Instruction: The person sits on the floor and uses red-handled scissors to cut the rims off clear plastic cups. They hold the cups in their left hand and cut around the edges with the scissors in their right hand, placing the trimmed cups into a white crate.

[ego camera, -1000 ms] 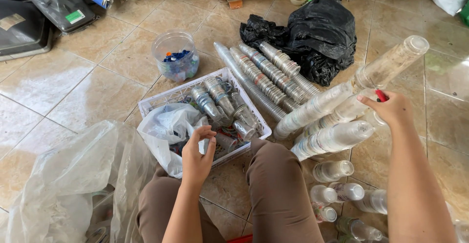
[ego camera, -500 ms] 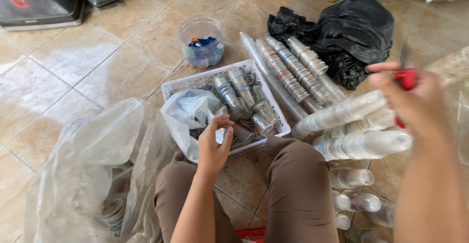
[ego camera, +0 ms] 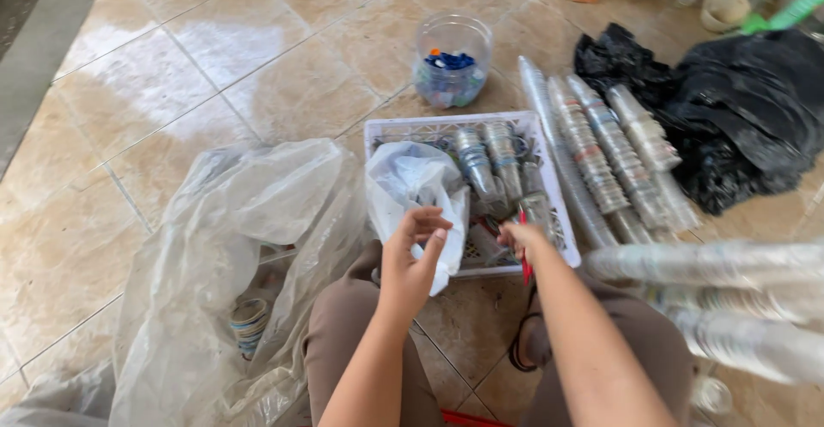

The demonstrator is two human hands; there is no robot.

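The person's left hand and right hand are bare, and both forearms are bare with no sleeves in view. Brown trousers cover the thighs at six o'clock. No rings, watch or gloves show.

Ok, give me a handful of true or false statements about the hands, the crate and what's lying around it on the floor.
1. The right hand holds a red tool over the white crate. True.
2. The left hand grips a stack of cups. False: it is at the small white bag in the crate, fingers half curled.
3. The clear tub beyond the crate is empty. False: it holds coloured bits, mostly blue.
4. Rows of nested clear cups lie on the tiles to the right of the crate. True.
5. The black bag sits inside the crate. False: it lies on the floor, beyond the cup rows.
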